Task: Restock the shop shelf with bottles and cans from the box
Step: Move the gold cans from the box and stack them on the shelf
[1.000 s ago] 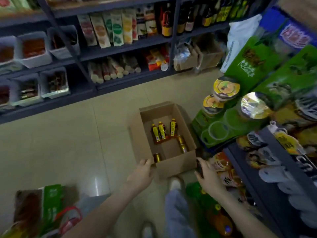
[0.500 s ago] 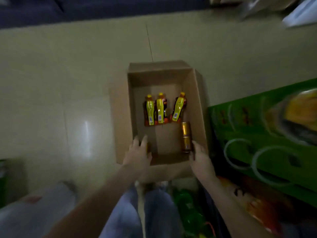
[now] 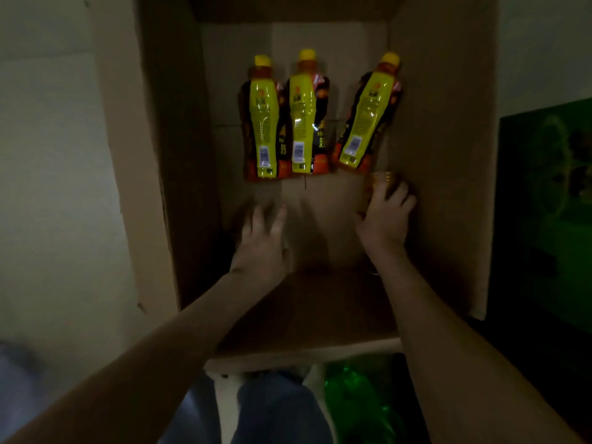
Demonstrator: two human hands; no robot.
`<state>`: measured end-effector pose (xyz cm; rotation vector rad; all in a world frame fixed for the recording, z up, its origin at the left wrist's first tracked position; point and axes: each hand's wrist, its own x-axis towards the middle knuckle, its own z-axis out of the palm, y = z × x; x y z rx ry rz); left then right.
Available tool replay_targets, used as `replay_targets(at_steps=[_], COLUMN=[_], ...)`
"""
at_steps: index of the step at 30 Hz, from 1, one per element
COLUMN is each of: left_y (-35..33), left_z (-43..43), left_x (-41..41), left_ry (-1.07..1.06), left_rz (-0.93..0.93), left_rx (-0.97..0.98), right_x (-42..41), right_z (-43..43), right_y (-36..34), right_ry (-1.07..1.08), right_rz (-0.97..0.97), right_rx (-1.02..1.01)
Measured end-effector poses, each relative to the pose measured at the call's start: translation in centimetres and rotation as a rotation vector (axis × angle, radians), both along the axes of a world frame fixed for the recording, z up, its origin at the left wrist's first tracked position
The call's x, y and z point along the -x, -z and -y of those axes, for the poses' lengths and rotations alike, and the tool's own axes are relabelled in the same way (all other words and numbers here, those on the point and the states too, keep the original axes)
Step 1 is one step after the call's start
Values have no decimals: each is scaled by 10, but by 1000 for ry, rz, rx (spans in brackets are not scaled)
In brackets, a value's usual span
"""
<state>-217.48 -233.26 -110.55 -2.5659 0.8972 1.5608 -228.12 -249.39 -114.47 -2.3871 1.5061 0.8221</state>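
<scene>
An open cardboard box (image 3: 442,155) on the floor fills the head view from above. Three bottles with yellow labels and yellow caps lie on its bottom, caps pointing away: a left one (image 3: 262,123), a middle one (image 3: 302,116) and a tilted right one (image 3: 365,120). A gold can (image 3: 382,178) lies against the right wall, just below the right bottle. My right hand (image 3: 386,216) has its fingers curled over that can. My left hand (image 3: 261,245) is inside the box near the left wall, fingers spread and blurred, holding nothing that I can see.
A green printed carton (image 3: 551,203) stands right of the box. A green plastic bottle (image 3: 358,398) lies by my jeans-clad legs (image 3: 275,408) at the near edge. Pale tiled floor (image 3: 57,187) runs along the left.
The view has dropped from the aisle to close over the box. Both hands went from its near rim down inside; my right hand has closed on the gold can.
</scene>
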Motion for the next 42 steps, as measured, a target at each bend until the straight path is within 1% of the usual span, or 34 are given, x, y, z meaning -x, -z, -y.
replay_targets(at_steps=[2, 4, 6, 9, 12, 14, 17, 19, 21, 23, 24, 25, 26, 27, 28, 29, 30, 31, 32, 33, 36, 39, 42], left_y=[3, 0, -3, -7, -8, -9, -4, 0, 1, 1, 2, 2, 2, 1, 1, 0, -2, -7, -13, -21, -68, -145, -246], left_z=[0, 2, 5, 15, 29, 38, 42, 39, 33, 25, 20, 16, 12, 8, 5, 1, -2, -4, -5, -6, -6, -5, -2], left_x=[3, 4, 3, 3, 1, -2, -9, -15, -17, -17, -18, -20, -23, -27, -31, -35, -40, -45, -49, -53, -65, -82, -104], left_ry=[0, -27, -101, -335, -624, -722, -813, -831, -840, -865, -887, -906, -930, -951, -967, -971, -968, -962, -962, -967, -992, -972, -908], left_rz=[-18, -50, -104, -243, -410, -524, -625, -663, -629, -582, -556, -530, -508, -490, -479, -473, -471, -476, -480, -481, -495, -544, -619], left_rx=[1, 44, 98, 181, 229, 275, 362, 397, 410, 397, 386, 366, 352, 341, 337, 337, 342, 349, 352, 349, 361, 369, 395], right_x=[-3, -4, -2, -4, -12, -15, -18, -18, -12, 0, 7, 14, 20, 25, 28, 29, 28, 26, 25, 23, 9, -13, -30], right_z=[4, 6, 2, -11, -25, -36, -54, -58, -55, -46, -40, -34, -30, -28, -28, -31, -34, -36, -38, -39, -44, -48, -48], right_y=[3, 3, -1, -11, -19, -22, -29, -36, -42, -41, -36, -30, -22, -14, -6, 0, 6, 9, 9, 3, -48, -152, -276], right_ry=[82, 262, 342, 332, 397, 461, 546, 578, 601, 652, 676, 672, 610, 487, 321, 146, 11, -49, -26, 51, 372, 661, 839], right_rz=[49, 206, 372, 559, 741, 857, 939, 960, 923, 834, 753, 629, 472, 306, 168, 78, 27, 14, 33, 71, 306, 583, 773], right_rx=[-10, -89, -175, -259, -356, -468, -565, -610, -719, -808, -800, -768, -729, -702, -682, -654, -616, -575, -547, -538, -498, -561, -649])
